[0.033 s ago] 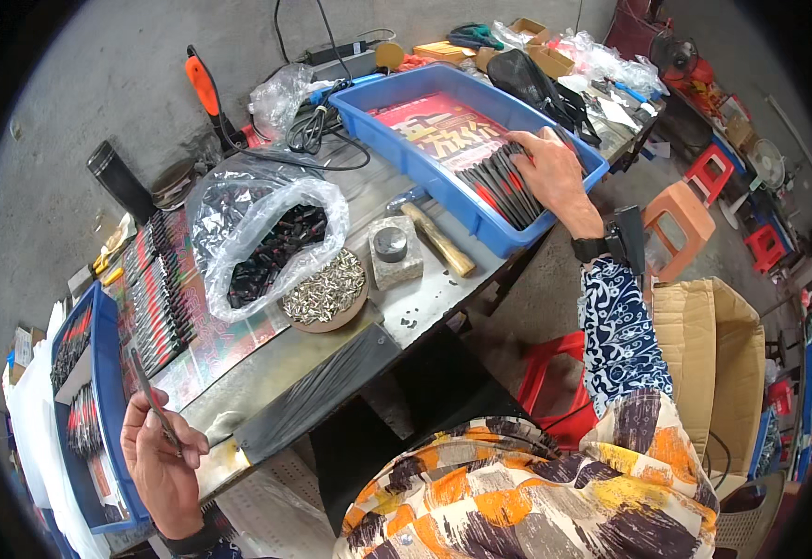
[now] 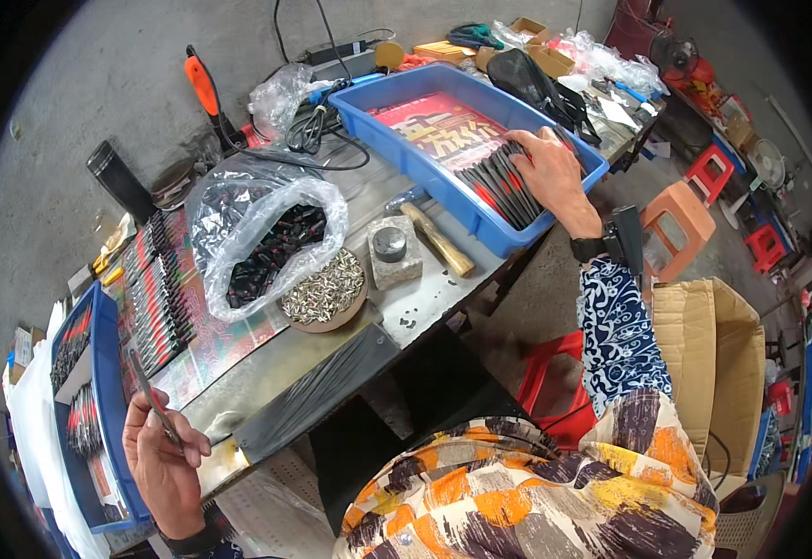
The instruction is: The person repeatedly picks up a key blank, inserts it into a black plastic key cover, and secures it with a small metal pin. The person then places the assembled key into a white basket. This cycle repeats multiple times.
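My right hand [image 2: 555, 168] reaches into a large blue tray [image 2: 443, 191] at the far right of the workbench. It grips a row of dark slim pieces with red marks [image 2: 504, 191] that lie on a printed sheet in the tray. My left hand [image 2: 159, 456] is low at the left, by the bench's near corner. It pinches a single thin dark piece [image 2: 150, 396] that points up and away. Just left of this hand stands a second blue tray [image 2: 98, 373] holding more such pieces.
On the bench are a clear plastic bag of dark pieces [image 2: 266, 238], a bowl of small silvery parts [image 2: 324, 289], a stone block [image 2: 391, 250], a wooden-handled hammer [image 2: 436, 238] and rows of slim pieces [image 2: 159, 289]. A cardboard box [image 2: 704, 345] and a red stool [image 2: 555, 382] stand at my right.
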The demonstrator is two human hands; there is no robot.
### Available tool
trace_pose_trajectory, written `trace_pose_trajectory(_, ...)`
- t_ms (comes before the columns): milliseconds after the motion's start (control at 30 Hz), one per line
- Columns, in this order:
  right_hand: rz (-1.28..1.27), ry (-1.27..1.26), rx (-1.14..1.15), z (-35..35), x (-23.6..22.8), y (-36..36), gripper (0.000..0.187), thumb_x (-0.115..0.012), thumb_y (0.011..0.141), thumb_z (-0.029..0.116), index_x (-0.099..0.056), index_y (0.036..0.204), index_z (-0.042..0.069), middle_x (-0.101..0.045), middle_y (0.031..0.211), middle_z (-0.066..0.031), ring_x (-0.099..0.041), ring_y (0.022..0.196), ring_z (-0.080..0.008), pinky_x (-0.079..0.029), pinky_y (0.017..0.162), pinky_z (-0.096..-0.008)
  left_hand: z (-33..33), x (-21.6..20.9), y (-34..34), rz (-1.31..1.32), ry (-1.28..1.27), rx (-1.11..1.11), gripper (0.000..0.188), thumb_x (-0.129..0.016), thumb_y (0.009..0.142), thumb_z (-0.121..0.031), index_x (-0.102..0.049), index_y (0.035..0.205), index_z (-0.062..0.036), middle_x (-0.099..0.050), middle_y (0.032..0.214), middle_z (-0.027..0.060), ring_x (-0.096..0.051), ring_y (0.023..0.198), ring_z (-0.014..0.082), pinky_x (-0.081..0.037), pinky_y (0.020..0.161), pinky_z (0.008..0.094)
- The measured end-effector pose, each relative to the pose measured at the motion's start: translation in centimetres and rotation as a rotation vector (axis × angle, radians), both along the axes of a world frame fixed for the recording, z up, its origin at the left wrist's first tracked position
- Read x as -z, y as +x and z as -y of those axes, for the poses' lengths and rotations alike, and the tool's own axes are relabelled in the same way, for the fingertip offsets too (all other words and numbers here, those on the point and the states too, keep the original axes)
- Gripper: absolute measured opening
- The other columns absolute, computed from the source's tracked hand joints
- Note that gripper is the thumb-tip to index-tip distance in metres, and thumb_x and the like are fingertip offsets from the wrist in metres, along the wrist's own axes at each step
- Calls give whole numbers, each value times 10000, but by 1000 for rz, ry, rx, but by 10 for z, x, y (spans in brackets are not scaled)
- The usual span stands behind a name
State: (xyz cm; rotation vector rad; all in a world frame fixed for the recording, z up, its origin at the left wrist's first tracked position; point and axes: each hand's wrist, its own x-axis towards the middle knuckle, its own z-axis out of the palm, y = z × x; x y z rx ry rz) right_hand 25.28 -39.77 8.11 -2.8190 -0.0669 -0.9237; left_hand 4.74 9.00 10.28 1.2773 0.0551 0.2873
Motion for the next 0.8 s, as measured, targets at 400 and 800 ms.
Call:
trace_pose_trajectory(400, 6, 79, -132, -8, -5, 5, 320, -676, 822, 193, -580, 1114, 102, -631, 795, -164, -632, 791, -344, -480, 702, -437, 29, 12, -9, -138, -36, 88, 135, -522, 1006, -164, -516, 1050, -37, -586, 676, 84, -461, 414, 98, -450, 406, 254)
trace_pose_trajectory(800, -72, 100, -58, 14, 3, -13, 273, -735, 788, 219, -651, 893, -19, -658, 813, -195, -647, 740, -337, -487, 667, -397, 30, 16, -20, -21, 102, -4, 125, -603, 959, -126, -569, 951, -7, -620, 837, 97, -572, 648, 127, -518, 620, 276)
